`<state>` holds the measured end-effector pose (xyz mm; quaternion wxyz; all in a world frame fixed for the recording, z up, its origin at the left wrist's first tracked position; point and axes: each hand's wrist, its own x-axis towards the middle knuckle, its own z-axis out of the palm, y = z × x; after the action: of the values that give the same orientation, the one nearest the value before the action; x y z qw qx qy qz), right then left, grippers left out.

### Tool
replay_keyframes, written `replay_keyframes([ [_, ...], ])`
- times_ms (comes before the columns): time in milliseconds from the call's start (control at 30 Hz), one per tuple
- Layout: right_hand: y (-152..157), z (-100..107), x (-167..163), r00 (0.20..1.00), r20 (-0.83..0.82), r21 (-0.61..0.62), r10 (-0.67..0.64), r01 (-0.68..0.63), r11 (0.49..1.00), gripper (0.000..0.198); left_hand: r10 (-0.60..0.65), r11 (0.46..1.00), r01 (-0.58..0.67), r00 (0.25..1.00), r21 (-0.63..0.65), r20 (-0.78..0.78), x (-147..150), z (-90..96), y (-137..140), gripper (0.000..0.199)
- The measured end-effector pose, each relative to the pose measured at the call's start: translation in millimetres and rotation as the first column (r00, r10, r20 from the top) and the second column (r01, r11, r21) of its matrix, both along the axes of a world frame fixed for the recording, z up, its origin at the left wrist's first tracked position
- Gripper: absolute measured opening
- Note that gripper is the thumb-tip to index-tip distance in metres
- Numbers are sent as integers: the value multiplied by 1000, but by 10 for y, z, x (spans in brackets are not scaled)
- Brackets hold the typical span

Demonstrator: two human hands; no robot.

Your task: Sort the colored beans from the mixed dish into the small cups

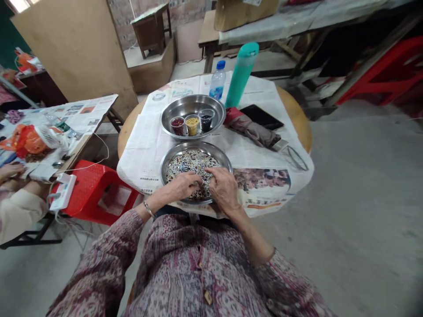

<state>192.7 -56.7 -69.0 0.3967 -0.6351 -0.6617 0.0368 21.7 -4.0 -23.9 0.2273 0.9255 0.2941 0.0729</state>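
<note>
A steel basin of mixed grains and beans (197, 164) lies at the table's near edge, mostly pale grains with dark, red and yellow ones among them. Over its near left side is my left hand (185, 184), its fingers closed and bent down at the grains; whatever they hold is hidden. My right hand (225, 188) rests across the near right rim, forefinger stretched out over the grains and apart from the thumb. Behind stands a larger steel basin (194, 102) with three clear cups: red beans (177, 126), yellow beans (192, 125) and black beans (206, 120).
Newspaper (142, 149) covers the round table. Behind the basins stand a water bottle (217, 81) and a green bottle (242, 72). A folded umbrella (253, 127) and a dark phone or tablet (261, 116) lie right. A red stool (95, 189) and another person's arm (23, 193) are left.
</note>
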Motion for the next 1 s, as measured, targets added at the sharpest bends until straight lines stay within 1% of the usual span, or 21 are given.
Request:
replay_keyframes([
  [67, 4, -20, -10, 999, -34, 29, -16, 17, 999, 42, -116, 993, 117, 992, 19, -42, 32, 19, -92, 17],
  [100, 4, -23, -13, 999, -37, 36, -23, 25, 999, 42, -163, 985, 167, 984, 50, -74, 54, 17, -112, 18],
  [133, 4, -25, -14, 999, -33, 39, -30, 31, 999, 41, -184, 976, 195, 977, 96, -111, 80, 9, -112, 18],
  [200, 2, -23, -15, 999, -11, 37, -36, 37, 999, 40, -150, 960, 186, 973, 210, -175, 131, -19, -55, 20],
  [267, 2, -18, -19, 999, 19, 30, -44, 43, 999, 41, -51, 946, 109, 980, 304, -191, 166, -44, 65, 25],
  [333, 2, -8, -25, 997, 56, 14, -53, 52, 999, 42, 46, 939, 23, 980, 342, -191, 169, -46, 211, 27],
  [433, 2, 17, -34, 992, 109, -26, -58, 61, 998, 40, 149, 944, -69, 962, 322, -229, 96, 4, 377, 33],
  [500, 1, 34, -39, 991, 122, -47, -49, 55, 997, 35, 203, 944, -113, 940, 309, -274, 1, 69, 398, 36],
  [600, -2, 52, -43, 992, 123, -54, -38, 45, 998, 31, 263, 936, -160, 909, 314, -322, -166, 183, 285, 23],
  [633, -2, 57, -44, 991, 127, -54, -38, 45, 998, 31, 274, 937, -176, 906, 303, -323, -216, 214, 222, 26],
  [700, -4, 63, -46, 989, 139, -56, -41, 49, 997, 32, 241, 956, -167, 915, 240, -324, -284, 250, 90, 51],
  [733, -5, 65, -47, 988, 146, -59, -43, 52, 997, 33, 209, 968, -149, 925, 201, -317, -296, 249, 30, 59],
  [767, -6, 65, -47, 988, 151, -61, -45, 55, 997, 35, 173, 978, -128, 937, 164, -304, -290, 236, -21, 59],
  [833, -9, 60, -48, 987, 150, -59, -49, 58, 997, 39, 123, 989, -98, 961, 113, -248, -224, 173, -85, 44],
  [900, -13, 46, -46, 990, 131, -46, -54, 61, 997, 42, 104, 992, -92, 982, 83, -157, -96, 82, -87, 27],
  [1000, -17, 20, -39, 996, 60, -4, -70, 71, 997, 46, 113, 992, -112, 994, 57, -9, 140, -53, 33, 21],
])
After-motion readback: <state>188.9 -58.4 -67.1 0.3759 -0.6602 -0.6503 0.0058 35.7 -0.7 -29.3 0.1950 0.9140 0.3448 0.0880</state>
